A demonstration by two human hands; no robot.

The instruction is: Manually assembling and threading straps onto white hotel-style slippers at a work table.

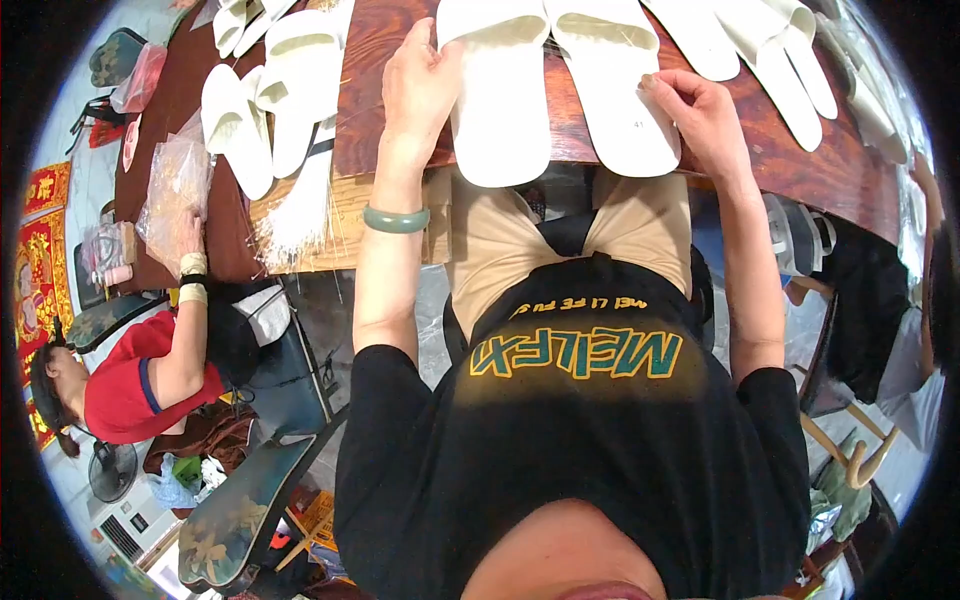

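A pair of white slide slippers lies on the table before me, soles toward me: the left slipper and the right slipper. My left hand is beside the left slipper, its fingers loosely stretched out and the thumb against the slipper's outer edge. Over the outer edge of the right slipper, my right hand has its thumb and forefinger pinched together. Whatever sits between those fingertips, if anything, is too small to make out. A green bangle circles my left wrist.
More white slippers lie at the left and the right of the red-brown table. A bundle of thin white strands hangs over a wooden board. At far left, a co-worker in red has a hand on a clear plastic bag.
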